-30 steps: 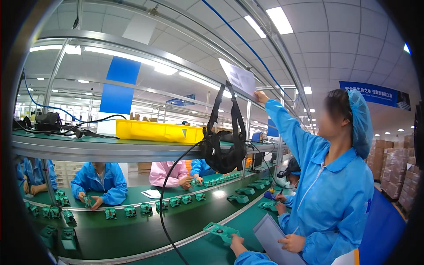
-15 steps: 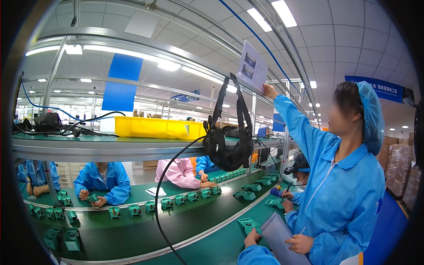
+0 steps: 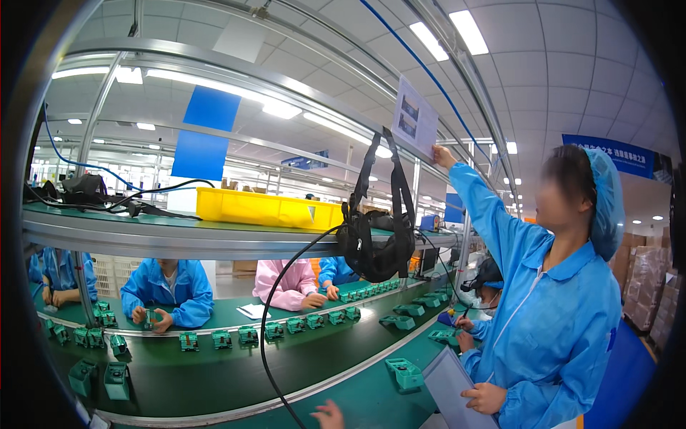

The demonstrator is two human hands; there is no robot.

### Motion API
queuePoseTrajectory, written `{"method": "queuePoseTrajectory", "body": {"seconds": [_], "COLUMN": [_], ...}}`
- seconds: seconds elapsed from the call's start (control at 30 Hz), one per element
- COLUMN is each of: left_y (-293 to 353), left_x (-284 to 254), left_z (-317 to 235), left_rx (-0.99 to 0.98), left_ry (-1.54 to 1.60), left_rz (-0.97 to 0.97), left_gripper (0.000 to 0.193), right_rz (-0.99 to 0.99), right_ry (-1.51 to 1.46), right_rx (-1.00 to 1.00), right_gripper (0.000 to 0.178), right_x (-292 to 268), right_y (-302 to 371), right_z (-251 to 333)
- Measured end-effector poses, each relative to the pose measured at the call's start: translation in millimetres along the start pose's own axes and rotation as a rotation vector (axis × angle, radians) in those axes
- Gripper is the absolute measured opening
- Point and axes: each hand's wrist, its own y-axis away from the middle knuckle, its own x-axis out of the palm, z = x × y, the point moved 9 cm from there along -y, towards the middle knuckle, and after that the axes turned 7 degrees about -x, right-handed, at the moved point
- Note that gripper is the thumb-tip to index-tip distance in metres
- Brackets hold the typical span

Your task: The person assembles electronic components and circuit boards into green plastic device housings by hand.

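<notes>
My right hand (image 3: 329, 415) shows at the lower edge, over the green bench top beside the conveyor. Its fingers are apart and nothing is seen in them; the wrist is cut off by the frame. To its right a green plastic housing (image 3: 405, 373) with a dark round part in it lies on the bench, apart from the hand. My left hand is out of view. At right a person in a blue smock and hair cover (image 3: 554, 300) reaches up to a pinned instruction sheet (image 3: 414, 118) and carries a grey folder (image 3: 457, 390) in the other hand.
Green assemblies line the dark conveyor (image 3: 236, 372); several co-workers sit along its far side. Overhead, a shelf (image 3: 171, 243) bears a yellow bin (image 3: 268, 209). A black strapped harness (image 3: 375, 243) hangs from the frame, and a black cable (image 3: 263, 336) droops across the conveyor.
My right hand has let go of the green housing and moved left, down toward the lower edge. The housing now rests on the bench. The view has shifted slightly.
</notes>
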Motion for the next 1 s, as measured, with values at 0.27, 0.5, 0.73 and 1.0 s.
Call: {"method": "queuePoseTrajectory", "body": {"seconds": [0.27,0.5,0.73,1.0], "left_y": [20.3,28.4,4.0,2.4], "left_x": [-18.8,-26.3,-46.1,-49.5], "left_z": [67.8,55.2,72.3,96.0], "left_rx": [-0.283,-0.393,-0.176,-0.286], "left_ry": [0.595,1.002,1.188,1.125], "left_rz": [0.125,-0.181,0.167,-0.03], "left_gripper": [0.017,0.029,0.032,0.035], "right_rz": [-0.05,-0.042,-0.035,-0.025], "right_ry": [0.038,0.037,0.024,-0.009], "right_rx": [-0.128,-0.13,-0.134,-0.162], "right_gripper": [0.015,0.015,0.015,0.016], "right_x": [-18.3,0.6,10.1,6.6], "right_y": [-26.3,-15.1,-1.8,-3.1], "right_z": [-10.5,-2.0,-0.7,-3.1]}}
